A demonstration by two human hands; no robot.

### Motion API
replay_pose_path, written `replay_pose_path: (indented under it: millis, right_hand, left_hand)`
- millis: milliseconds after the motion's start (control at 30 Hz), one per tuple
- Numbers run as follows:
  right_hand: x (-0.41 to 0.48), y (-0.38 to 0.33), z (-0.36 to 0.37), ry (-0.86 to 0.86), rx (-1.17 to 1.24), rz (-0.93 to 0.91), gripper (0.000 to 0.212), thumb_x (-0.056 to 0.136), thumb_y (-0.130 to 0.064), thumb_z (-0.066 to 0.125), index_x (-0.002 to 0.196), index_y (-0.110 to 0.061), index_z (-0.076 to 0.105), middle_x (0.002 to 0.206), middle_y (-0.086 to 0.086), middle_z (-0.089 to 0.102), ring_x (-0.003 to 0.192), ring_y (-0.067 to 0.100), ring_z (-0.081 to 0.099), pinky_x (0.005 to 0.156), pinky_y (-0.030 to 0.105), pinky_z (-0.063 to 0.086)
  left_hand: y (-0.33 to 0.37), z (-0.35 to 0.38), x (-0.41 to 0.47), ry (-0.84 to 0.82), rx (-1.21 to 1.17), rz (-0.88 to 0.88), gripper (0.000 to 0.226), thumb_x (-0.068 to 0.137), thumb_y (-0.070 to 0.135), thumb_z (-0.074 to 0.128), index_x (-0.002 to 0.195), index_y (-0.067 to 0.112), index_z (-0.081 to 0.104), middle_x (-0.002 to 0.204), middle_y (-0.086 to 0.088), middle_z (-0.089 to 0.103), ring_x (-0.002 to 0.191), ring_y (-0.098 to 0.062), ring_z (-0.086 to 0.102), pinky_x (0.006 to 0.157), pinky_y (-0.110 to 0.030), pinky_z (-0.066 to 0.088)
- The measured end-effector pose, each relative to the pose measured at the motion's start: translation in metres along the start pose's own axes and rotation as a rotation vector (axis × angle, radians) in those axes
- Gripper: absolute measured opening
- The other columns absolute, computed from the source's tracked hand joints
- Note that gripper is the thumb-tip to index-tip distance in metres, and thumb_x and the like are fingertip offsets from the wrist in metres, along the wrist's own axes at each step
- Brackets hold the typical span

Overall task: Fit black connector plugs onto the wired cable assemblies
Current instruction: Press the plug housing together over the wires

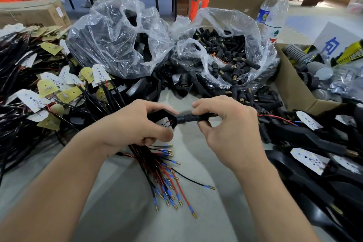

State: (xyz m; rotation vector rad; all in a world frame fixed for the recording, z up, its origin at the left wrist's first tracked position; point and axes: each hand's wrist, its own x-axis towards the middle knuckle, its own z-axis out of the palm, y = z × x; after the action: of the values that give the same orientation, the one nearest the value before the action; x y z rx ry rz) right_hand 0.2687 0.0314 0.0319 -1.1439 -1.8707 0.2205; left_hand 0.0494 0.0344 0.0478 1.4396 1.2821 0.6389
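Observation:
My left hand (135, 124) grips a black housing with a small white LED board (164, 122) showing at its open end, plus a bundle of red and black wires (163, 175) with blue sleeves and brass tips that fans out below it. My right hand (225, 124) pinches a black connector plug (186, 119), whose end meets the housing between the two hands. An open clear bag of loose black connector plugs (225, 55) lies behind my hands.
A second clear bag (117, 41) of black parts stands at centre left. Wired LED boards (39, 88) are heaped at left, finished black assemblies (314, 153) at right. A cardboard box (292, 88) and two water bottles (275, 15) stand at back right.

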Motion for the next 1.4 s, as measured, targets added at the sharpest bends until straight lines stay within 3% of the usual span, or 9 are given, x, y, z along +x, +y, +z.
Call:
replay_pose_path:
  millis: [233, 333, 467, 633, 733, 800, 967, 1200, 1400]
  right_hand:
    - [-0.001, -0.003, -0.001, -0.068, -0.018, -0.034, 0.036, 0.065, 0.008, 0.079, 0.081, -0.023, 0.071, 0.086, -0.008, 0.072, 0.085, 0.015, 0.067, 0.079, 0.04, 0.054]
    - [-0.001, -0.004, -0.001, -0.106, -0.025, -0.039, 0.035, 0.065, 0.005, 0.079, 0.08, -0.025, 0.068, 0.083, -0.009, 0.071, 0.082, 0.016, 0.065, 0.076, 0.04, 0.055]
    - [-0.001, -0.01, 0.001, -0.133, 0.021, -0.045, 0.038, 0.069, -0.003, 0.077, 0.091, -0.03, 0.062, 0.082, -0.007, 0.072, 0.082, 0.018, 0.067, 0.076, 0.041, 0.055]
    - [-0.005, -0.014, 0.005, -0.138, 0.014, -0.032, 0.038, 0.074, -0.006, 0.077, 0.095, -0.037, 0.07, 0.081, -0.015, 0.072, 0.076, 0.007, 0.065, 0.075, 0.029, 0.052]
    - [-0.006, -0.015, 0.008, -0.168, 0.012, -0.03, 0.03, 0.072, -0.014, 0.078, 0.091, -0.036, 0.072, 0.08, -0.015, 0.072, 0.072, 0.008, 0.064, 0.075, 0.024, 0.048]
    - [-0.005, -0.014, 0.01, -0.146, 0.022, -0.01, 0.027, 0.07, -0.021, 0.079, 0.092, -0.035, 0.071, 0.081, -0.017, 0.071, 0.074, 0.007, 0.063, 0.075, 0.019, 0.045]
    - [-0.005, -0.003, 0.009, 0.011, -0.008, 0.105, 0.027, 0.068, -0.017, 0.08, 0.088, -0.03, 0.069, 0.077, -0.013, 0.069, 0.075, 0.008, 0.06, 0.073, 0.013, 0.041]
    - [-0.004, 0.002, 0.015, -0.03, -0.09, 0.198, 0.033, 0.07, -0.018, 0.081, 0.092, -0.035, 0.064, 0.072, -0.016, 0.067, 0.074, 0.006, 0.058, 0.066, 0.009, 0.041]
    - [-0.005, 0.007, 0.018, -0.15, -0.126, 0.273, 0.022, 0.076, -0.024, 0.075, 0.095, -0.031, 0.066, 0.071, -0.01, 0.068, 0.068, 0.014, 0.062, 0.066, 0.035, 0.054]
  left_hand:
    - [-0.009, -0.001, -0.002, -0.22, -0.076, -0.068, 0.044, 0.063, 0.025, 0.086, 0.104, 0.011, 0.074, 0.089, -0.017, 0.057, 0.041, -0.01, 0.038, 0.037, -0.014, 0.024]
    - [-0.011, -0.002, 0.0, -0.218, -0.091, -0.036, 0.046, 0.066, 0.02, 0.084, 0.101, -0.004, 0.068, 0.07, -0.012, 0.058, 0.039, -0.009, 0.039, 0.036, -0.013, 0.024]
    - [-0.008, -0.002, -0.002, -0.276, -0.2, -0.032, 0.031, 0.077, 0.011, 0.074, 0.103, -0.005, 0.069, 0.084, -0.01, 0.07, 0.037, -0.007, 0.041, 0.032, -0.011, 0.024]
    - [0.002, -0.002, -0.007, -0.287, -0.124, -0.005, 0.015, 0.09, -0.001, 0.07, 0.104, -0.002, 0.068, 0.059, 0.001, 0.066, 0.035, -0.004, 0.043, 0.031, -0.011, 0.028]
    - [0.004, -0.007, -0.008, -0.223, -0.051, -0.004, 0.036, 0.081, 0.014, 0.08, 0.115, 0.022, 0.073, 0.063, -0.015, 0.062, 0.038, -0.009, 0.044, 0.033, -0.013, 0.028]
    - [0.002, -0.008, -0.007, -0.15, -0.04, -0.03, 0.054, 0.077, 0.024, 0.085, 0.126, 0.039, 0.067, 0.062, -0.01, 0.061, 0.04, -0.011, 0.046, 0.034, -0.015, 0.028]
    - [0.001, -0.006, -0.002, 0.071, -0.21, 0.007, 0.069, 0.068, 0.022, 0.085, 0.133, 0.023, 0.061, 0.08, -0.001, 0.073, 0.067, -0.017, 0.067, 0.053, -0.024, 0.053]
    - [0.003, 0.001, 0.003, 0.333, -0.022, -0.04, 0.054, 0.072, 0.011, 0.091, 0.117, 0.023, 0.064, 0.071, -0.008, 0.076, 0.051, -0.018, 0.068, 0.048, -0.026, 0.055]
    - [0.013, 0.002, 0.0, 0.431, 0.172, 0.066, 0.064, 0.063, 0.02, 0.095, 0.113, 0.043, 0.062, 0.068, 0.0, 0.076, 0.048, -0.014, 0.068, 0.048, -0.021, 0.05]
